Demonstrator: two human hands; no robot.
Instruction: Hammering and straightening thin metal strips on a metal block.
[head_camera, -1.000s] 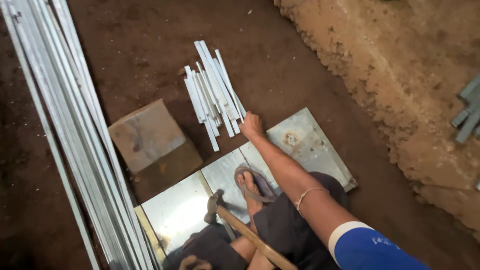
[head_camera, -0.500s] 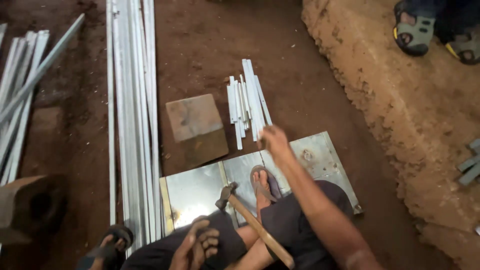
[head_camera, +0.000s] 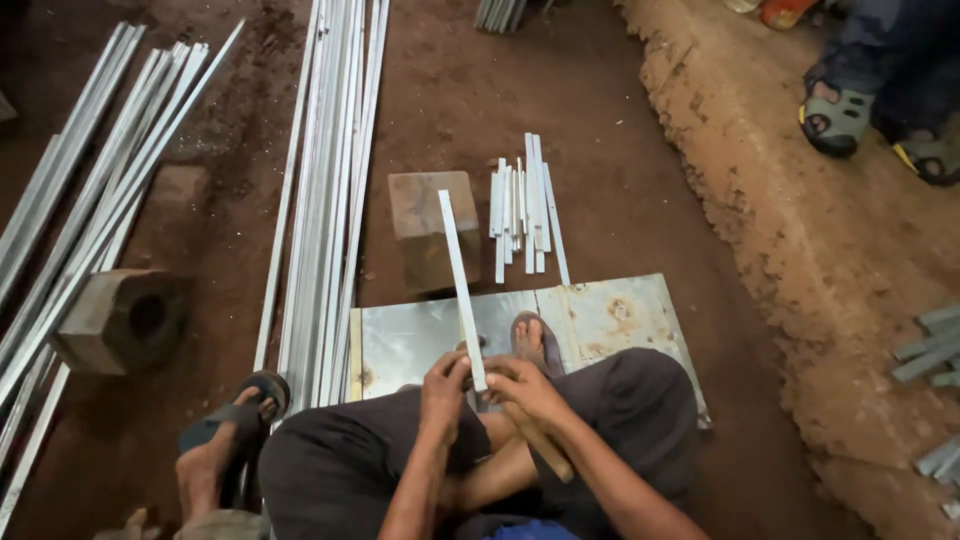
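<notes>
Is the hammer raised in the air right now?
No, both hands, left hand and right hand, hold a metal strip, and the hammer handle lies across the lap.

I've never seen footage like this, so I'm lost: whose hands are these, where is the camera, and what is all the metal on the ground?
The camera sits on a person's head and looks down, so you see their own knees, feet and two bare hands. The left hand and right hand together grip the near end of one short metal strip, which points away from them. A wooden hammer handle lies across their lap by the right hand. They sit on a dirt floor with one foot on a flat metal sheet. Beyond it stand a rusty metal block and a small pile of cut strips. Long metal bars lie to the left. Another person's sandalled feet show at upper right.
</notes>
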